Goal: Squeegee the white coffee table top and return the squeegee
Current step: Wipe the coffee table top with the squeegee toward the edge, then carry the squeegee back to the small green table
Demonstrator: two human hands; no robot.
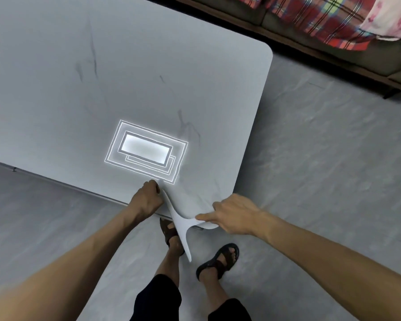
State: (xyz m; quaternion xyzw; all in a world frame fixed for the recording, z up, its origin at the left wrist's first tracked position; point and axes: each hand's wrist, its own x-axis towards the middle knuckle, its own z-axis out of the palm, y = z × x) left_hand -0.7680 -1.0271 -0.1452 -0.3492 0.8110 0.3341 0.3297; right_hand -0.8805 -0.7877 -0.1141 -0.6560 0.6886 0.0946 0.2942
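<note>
The white coffee table (56, 66) fills the upper left; its glossy top has faint dark streaks and reflects a ceiling light. A white T-shaped squeegee (180, 224) hangs over the table's near corner, with its long blade running from the table edge down over the floor. My left hand (146, 200) grips the upper end of the blade at the table's near edge. My right hand (234, 214) pinches the short handle that branches to the right, just over the rounded corner.
A sofa (333, 49) draped in red plaid cloth runs along the top right, close to the table's far corner. Grey floor (322, 158) surrounds the table. My sandalled feet (218, 260) stand right below the near corner.
</note>
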